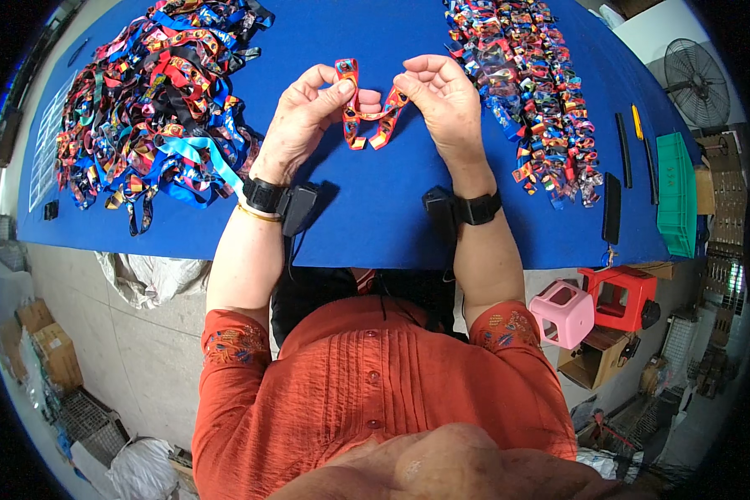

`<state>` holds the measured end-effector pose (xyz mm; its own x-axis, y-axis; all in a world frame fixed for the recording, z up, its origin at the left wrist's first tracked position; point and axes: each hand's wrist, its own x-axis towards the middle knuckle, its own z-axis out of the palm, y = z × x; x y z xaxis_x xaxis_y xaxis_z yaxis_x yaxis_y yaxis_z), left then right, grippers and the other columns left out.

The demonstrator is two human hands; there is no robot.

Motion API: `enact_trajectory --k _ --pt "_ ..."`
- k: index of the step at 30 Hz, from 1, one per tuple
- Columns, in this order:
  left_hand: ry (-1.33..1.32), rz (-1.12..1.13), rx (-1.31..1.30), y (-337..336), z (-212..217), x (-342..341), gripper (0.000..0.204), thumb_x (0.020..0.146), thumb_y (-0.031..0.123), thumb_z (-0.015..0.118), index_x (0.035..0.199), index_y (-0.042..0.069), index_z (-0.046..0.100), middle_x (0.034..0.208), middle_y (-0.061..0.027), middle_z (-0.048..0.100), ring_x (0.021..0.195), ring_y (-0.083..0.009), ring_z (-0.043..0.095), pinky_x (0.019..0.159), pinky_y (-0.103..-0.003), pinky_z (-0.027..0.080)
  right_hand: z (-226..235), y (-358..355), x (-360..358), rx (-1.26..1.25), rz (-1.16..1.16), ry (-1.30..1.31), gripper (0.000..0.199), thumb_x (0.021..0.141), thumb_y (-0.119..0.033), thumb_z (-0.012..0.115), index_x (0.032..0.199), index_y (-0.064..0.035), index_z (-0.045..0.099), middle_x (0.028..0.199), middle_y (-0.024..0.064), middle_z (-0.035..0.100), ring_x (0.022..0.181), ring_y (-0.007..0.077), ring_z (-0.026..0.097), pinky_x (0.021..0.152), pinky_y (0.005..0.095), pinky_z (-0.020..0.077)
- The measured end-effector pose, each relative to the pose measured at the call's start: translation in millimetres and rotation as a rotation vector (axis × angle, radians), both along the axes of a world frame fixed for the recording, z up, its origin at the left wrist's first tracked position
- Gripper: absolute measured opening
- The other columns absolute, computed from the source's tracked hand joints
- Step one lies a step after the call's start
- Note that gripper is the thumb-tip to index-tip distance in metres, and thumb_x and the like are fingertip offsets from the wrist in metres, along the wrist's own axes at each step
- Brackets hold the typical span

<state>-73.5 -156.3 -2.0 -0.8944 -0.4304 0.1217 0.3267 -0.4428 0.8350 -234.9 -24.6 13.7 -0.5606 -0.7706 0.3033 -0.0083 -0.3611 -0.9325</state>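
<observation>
Well, from where I stand, the strap (353, 132) is at twelve o'clock from the person, held between both hands over the blue surface (358, 221). The left hand (308, 107) pinches it between thumb and forefinger, a couple of other fingertips showing behind; the right hand (452, 104) nips it with the thumb against bent fingers. A short run crosses between the two grips, and two tails point down toward six o'clock; I can't tell whether anything joins them in the middle. To handle it well, I'd keep both pinches light and level, the printed face flat and the span free of twists, and bring the tails even before pressing anything down. Small thumb movements look better than big tugs, since ribbon like this probably slips and curls easily. Elbows want care too: a tangled pile (171, 92) sits at ten o'clock, and rows of bundled straps (546, 108) at one, so a wide sweep could snag either. The black box (300, 208) on the left wrist trails a cable, best held clear of the ribbon.
</observation>
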Motion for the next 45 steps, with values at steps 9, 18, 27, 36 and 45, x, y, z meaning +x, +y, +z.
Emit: enact_trajectory --k 9,18,27,36,45 --pt "0.093 -0.093 -0.024 4.4 8.7 2.6 0.011 0.098 0.016 0.061 0.105 0.007 0.059 0.096 -0.0141 0.072 0.090 -0.0200 0.070 0.088 -0.033 0.053 0.1 0.1 2.7 0.029 0.018 0.018 0.024 0.088 0.000 0.071 0.108 0.0007 0.059 0.093 0.0054 0.065 0.085 0.0092 0.063 0.078 0.0224 0.0538" --pt "-0.052 -0.069 -0.142 2.0 -0.7 -0.1 0.018 0.096 0.017 0.066 0.104 0.004 0.058 0.080 -0.0061 0.067 0.075 -0.0131 0.064 0.075 -0.028 0.050 8.7 3.3 13.2 -0.019 0.076 0.028 0.022 0.087 0.002 0.070 0.107 0.0003 0.060 0.092 0.0034 0.065 0.084 0.0081 0.063 0.078 0.0214 0.0528" --pt "-0.098 -0.042 -0.187 5.1 2.0 -0.3 0.036 0.096 0.016 0.065 0.123 0.001 0.046 0.080 -0.0059 0.065 0.074 -0.0132 0.062 0.073 -0.026 0.049 1.5 1.9 12.0 0.008 0.078 0.155 0.018 0.085 0.002 0.072 0.100 -0.0008 0.064 0.093 0.0035 0.068 0.084 0.0081 0.064 0.077 0.0229 0.0530" --pt "-0.063 0.024 -0.213 7.4 1.5 0.5 0.026 0.096 0.012 0.064 0.115 0.007 0.047 0.080 -0.0050 0.065 0.073 -0.0122 0.062 0.072 -0.026 0.049 1.8 1.2 11.5 0.016 0.055 0.242 0.017 0.084 0.001 0.073 0.099 -0.0007 0.064 0.092 0.0045 0.070 0.083 0.0092 0.065 0.076 0.0247 0.0535" --pt "-0.149 -0.042 -0.236 9.0 4.7 2.4 0.022 0.097 0.016 0.063 0.113 0.000 0.059 0.081 -0.0049 0.067 0.074 -0.0117 0.063 0.070 -0.025 0.050 6.7 3.9 16.8 0.055 0.009 0.377 0.016 0.085 -0.003 0.074 0.099 -0.0022 0.066 0.089 0.0027 0.070 0.081 0.0080 0.064 0.073 0.0241 0.0529"
